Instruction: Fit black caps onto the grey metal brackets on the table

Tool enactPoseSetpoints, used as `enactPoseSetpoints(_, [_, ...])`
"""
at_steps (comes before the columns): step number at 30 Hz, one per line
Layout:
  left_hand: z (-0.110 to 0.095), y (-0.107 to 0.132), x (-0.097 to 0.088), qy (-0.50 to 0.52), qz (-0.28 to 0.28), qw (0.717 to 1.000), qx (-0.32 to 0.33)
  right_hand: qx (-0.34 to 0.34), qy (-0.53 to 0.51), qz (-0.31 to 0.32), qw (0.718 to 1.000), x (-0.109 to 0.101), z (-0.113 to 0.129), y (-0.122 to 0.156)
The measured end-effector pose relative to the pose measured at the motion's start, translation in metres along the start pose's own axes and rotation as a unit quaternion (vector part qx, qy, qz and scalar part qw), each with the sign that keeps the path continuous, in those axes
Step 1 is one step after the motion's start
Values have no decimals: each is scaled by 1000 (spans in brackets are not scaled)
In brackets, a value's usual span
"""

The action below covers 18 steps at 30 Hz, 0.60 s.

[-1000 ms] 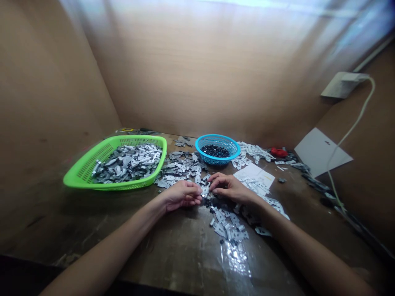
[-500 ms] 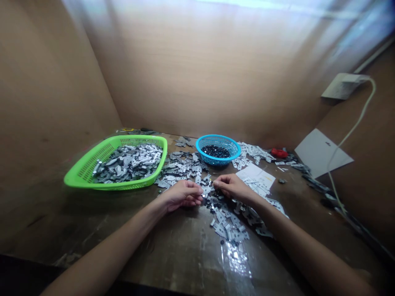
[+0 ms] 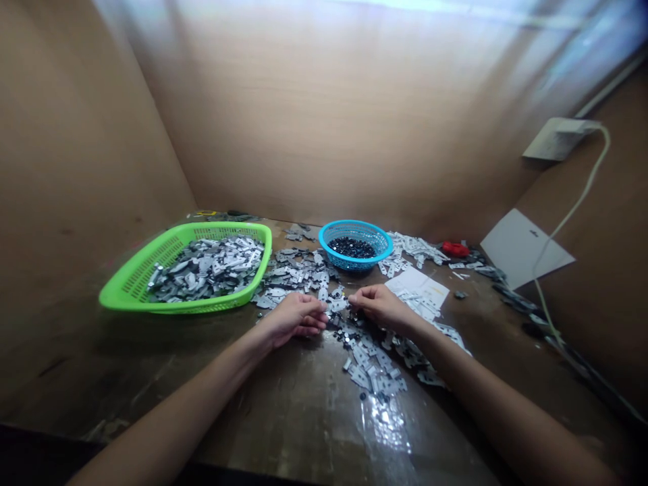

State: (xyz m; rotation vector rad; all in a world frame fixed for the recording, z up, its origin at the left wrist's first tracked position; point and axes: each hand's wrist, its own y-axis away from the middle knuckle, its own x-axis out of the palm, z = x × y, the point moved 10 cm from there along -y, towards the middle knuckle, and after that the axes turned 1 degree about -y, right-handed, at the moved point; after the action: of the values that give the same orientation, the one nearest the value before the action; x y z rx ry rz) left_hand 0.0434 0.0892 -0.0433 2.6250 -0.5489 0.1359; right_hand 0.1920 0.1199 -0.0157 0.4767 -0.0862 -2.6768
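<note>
My left hand (image 3: pixel 298 316) is closed at the fingertips, thumb against the fingers, just above the table left of the small black parts (image 3: pixel 349 332). Whatever it pinches is too small to name. Facing it, my right hand (image 3: pixel 377 304) is pinched over the edge of the same parts, and its grip is also too small to make out. A narrow gap separates the two hands. Flat grey metal plates with holes (image 3: pixel 377 370) lie in front of them, and more grey metal pieces (image 3: pixel 298 270) are heaped just beyond.
At left stands a green basket (image 3: pixel 185 307) full of grey metal pieces. A blue basket (image 3: pixel 355 265) with small black parts is behind my hands. White paper (image 3: pixel 433 289), a red object (image 3: pixel 455 249) and a hanging cable (image 3: pixel 582 202) are to the right.
My left hand has shifted slightly left, and the gap between the hands is a little wider. The whole view has moved a little; the baskets and heaps look unchanged.
</note>
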Motion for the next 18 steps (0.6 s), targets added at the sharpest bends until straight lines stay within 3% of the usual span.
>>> enactPoseSetpoints(4, [-3, -2, -12, 22, -40, 999, 12, -102, 194, -75, 973, -16, 22, 1])
enactPoseSetpoints(8, [-6, -2, -18, 26, -56, 998, 26, -186, 352, -48, 916, -7, 36, 6])
enactPoseSetpoints(13, [-5, -3, -16, 25, -48, 998, 21, -190, 429, 15, 883, 5, 29, 6])
enactPoseSetpoints(18, [-6, -2, -14, 25, -44, 999, 16, -163, 412, 16, 896, -1, 25, 3])
